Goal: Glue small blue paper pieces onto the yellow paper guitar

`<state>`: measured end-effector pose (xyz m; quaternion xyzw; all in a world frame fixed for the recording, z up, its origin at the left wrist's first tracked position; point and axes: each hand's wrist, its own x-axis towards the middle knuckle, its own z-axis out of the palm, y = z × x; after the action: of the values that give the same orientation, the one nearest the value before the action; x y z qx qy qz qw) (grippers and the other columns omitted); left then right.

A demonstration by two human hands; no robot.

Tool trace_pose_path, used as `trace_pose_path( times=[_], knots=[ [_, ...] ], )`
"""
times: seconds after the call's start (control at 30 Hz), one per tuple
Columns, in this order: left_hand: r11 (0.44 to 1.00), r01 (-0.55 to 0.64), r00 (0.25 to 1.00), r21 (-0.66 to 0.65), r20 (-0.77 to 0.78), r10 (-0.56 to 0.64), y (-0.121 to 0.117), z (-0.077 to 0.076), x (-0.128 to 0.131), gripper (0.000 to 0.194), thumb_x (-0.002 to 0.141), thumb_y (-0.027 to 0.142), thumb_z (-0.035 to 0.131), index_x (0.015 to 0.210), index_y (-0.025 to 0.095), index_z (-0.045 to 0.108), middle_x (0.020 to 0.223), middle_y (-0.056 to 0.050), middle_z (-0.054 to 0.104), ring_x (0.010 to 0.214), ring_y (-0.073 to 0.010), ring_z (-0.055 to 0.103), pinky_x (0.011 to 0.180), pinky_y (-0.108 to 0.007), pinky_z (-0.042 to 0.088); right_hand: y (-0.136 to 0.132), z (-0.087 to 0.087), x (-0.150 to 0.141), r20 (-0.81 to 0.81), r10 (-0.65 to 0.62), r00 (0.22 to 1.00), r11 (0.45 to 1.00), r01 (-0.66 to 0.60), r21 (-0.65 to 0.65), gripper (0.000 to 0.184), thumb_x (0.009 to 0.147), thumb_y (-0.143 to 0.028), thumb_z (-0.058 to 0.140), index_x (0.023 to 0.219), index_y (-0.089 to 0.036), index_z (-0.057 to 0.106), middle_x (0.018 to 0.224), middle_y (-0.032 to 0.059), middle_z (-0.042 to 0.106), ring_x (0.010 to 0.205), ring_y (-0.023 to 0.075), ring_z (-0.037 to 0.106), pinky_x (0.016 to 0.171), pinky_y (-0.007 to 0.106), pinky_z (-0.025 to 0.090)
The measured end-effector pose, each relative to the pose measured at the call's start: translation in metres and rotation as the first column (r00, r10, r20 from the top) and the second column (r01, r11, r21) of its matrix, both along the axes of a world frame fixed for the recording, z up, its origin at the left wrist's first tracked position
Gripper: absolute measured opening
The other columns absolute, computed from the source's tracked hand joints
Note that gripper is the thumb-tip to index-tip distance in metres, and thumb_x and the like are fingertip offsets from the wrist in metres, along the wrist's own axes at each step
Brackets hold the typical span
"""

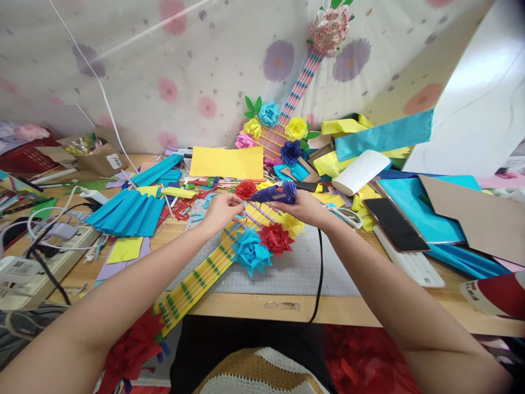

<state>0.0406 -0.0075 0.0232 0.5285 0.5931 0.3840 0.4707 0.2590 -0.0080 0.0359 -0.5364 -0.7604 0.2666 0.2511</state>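
My right hand [304, 208] grips a blue hot glue gun [275, 192], its nozzle pointing left; its black cord [319, 273] runs down over the table edge. My left hand [221, 210] is pinched just left of the nozzle, holding a small red paper flower [245, 189] at its fingertips. Both hands hover over a yellow paper guitar [205, 273] that lies diagonally on a grey cutting mat [295, 268]. A blue paper flower [250, 252], a red one [275, 238] and a yellow one [293, 224] sit on the guitar's body.
A second paper guitar with flowers [283, 128] leans on the back wall. Pleated blue paper [127, 213], a yellow sheet [227, 162], scraps and a power strip [36, 268] crowd the left. A phone [394, 224], scissors [348, 216], cardboard [471, 219] and coloured sheets lie at the right.
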Motion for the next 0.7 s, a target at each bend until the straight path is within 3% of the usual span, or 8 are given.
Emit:
trace_pose_path(
  times=[0.7],
  knots=[
    [1.000, -0.025, 0.999, 0.008, 0.036, 0.024, 0.0012, -0.0012, -0.0030, 0.011, 0.069, 0.012, 0.069, 0.069, 0.013, 0.057, 0.058, 0.000, 0.062, 0.058, -0.0140, 0.065, 0.046, -0.022, 0.054, 0.0015, -0.0047, 0.0043, 0.018, 0.050, 0.999, 0.999, -0.050, 0.001, 0.049, 0.075, -0.061, 0.059, 0.100, -0.021, 0.070, 0.089, 0.0050, 0.072, 0.084, 0.0236, 0.065, 0.076, 0.034, 0.050]
  ],
)
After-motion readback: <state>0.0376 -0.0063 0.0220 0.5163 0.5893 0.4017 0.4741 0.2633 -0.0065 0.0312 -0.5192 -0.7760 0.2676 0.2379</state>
